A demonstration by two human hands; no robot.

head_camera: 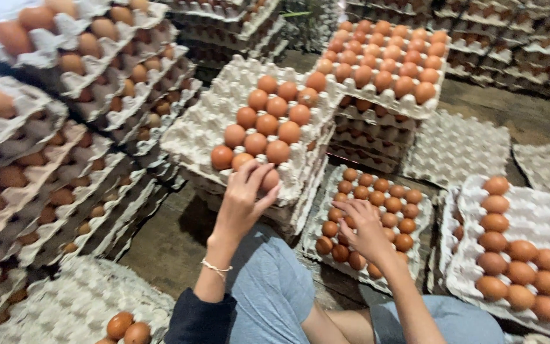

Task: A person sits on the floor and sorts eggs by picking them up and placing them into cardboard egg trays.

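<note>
eggs are crowding everything; the left hand (pixel 244 197) is gripping a brown egg (pixel 270 180) at frame centre, on the tray's (pixel 205 124) near edge, where it could roll off. the right hand (pixel 365 224), fingers curled, is reaching into the lower tray (pixel 323 191).

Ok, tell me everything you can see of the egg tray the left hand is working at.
The egg tray is a grey moulded-pulp sheet of cupped pockets, tilted slightly, topping a stack of similar trays straight ahead of the person. It is partly filled: about a dozen brown eggs cluster toward its near right side, while the left pockets are bare. The left hand holds an egg at its near edge. The right hand is over a lower tray.
</note>
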